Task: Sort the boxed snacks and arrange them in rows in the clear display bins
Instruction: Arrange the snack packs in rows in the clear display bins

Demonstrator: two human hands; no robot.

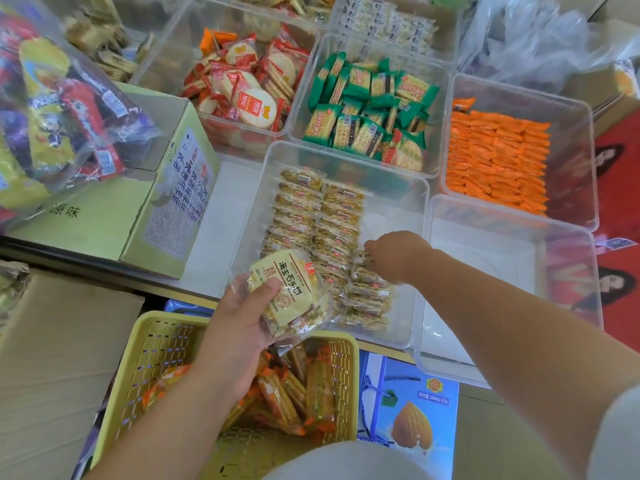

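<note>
Head view: the left hand grips a stack of biscuit packets as ready supply over the clear bin, while the right hand pinches one packet onto the unfinished right row.

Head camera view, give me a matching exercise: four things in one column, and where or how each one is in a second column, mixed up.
Column one: 1 green packets; 2 orange packets; 3 yellow basket; 4 left hand.
Column two: A holds a stack of biscuit packets; B neat rows in the right bin; C nearest the person, loose packets inside; D jumbled in the middle bin behind the half-filled bin.
Pairs: 1-D; 2-B; 3-C; 4-A.
</note>
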